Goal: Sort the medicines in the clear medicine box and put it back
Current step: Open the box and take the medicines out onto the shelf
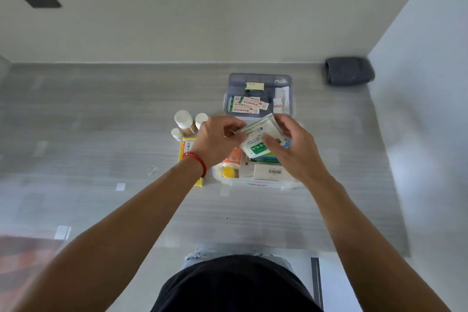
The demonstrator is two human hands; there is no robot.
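My left hand (219, 140) and my right hand (291, 144) both grip a stack of green-and-white medicine sachets (258, 140) above the clear medicine box (253, 182). Inside the box lie an orange tube with a yellow cap (231, 163), a beige carton with a barcode (272, 172) and green packs. Behind it sits the blue-tinted divided tray (233, 81) with red-and-green sachets (247, 104), a small green-and-cream box (254, 86) and white packets. Three white-capped bottles (183, 121) stand left of my left hand, with a yellow medicine carton (186, 148) partly hidden under my wrist.
Everything rests on a grey wood-grain table (101, 134) against a white wall. A dark grey rolled cloth (348, 71) lies at the back right corner. Small pieces of clear tape dot the table's left side.
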